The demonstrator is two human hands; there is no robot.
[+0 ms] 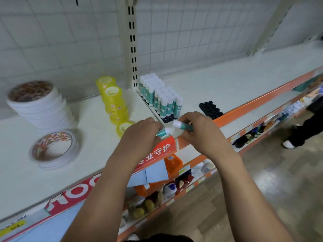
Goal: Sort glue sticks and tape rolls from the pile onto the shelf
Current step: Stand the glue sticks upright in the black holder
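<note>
White wire-grid panelling (52, 41) backed the shop shelf (227, 84), which had an orange front edge and was split by a slotted upright post (130, 41).

1. Hazards, as I judged them from the remote station.
- The tall stack of white tape rolls (40, 105) and the column of yellow tape rolls (113, 100) both leaned toward the front. A bump from a forearm could topple either one.
- A shorter white stack (54, 149) sat near the shelf edge.
- The standing glue-stick block (160, 96) was tightly packed. A stick pushed in at an angle could knock over its neighbours.
- Both hands worked right at the front edge, so a slipped stick would probably fall to the lower shelves or the floor.

2. Containers.
- The black tray (167, 118), just right of the post, held the upright glue sticks. Bare sockets showed at its near end.
- A second black tray (210, 109), near it on the right, held nothing.

3. Hands.
- The left hand (141, 135) had its fingers curled round one glue stick (163, 132), cap pointing right.
- The right hand (201, 131) pinched a second glue stick (181, 124), cap pointing left.
- Both sticks were just in front of the filled tray, not yet seated.
- The source pile was not in view.
</note>
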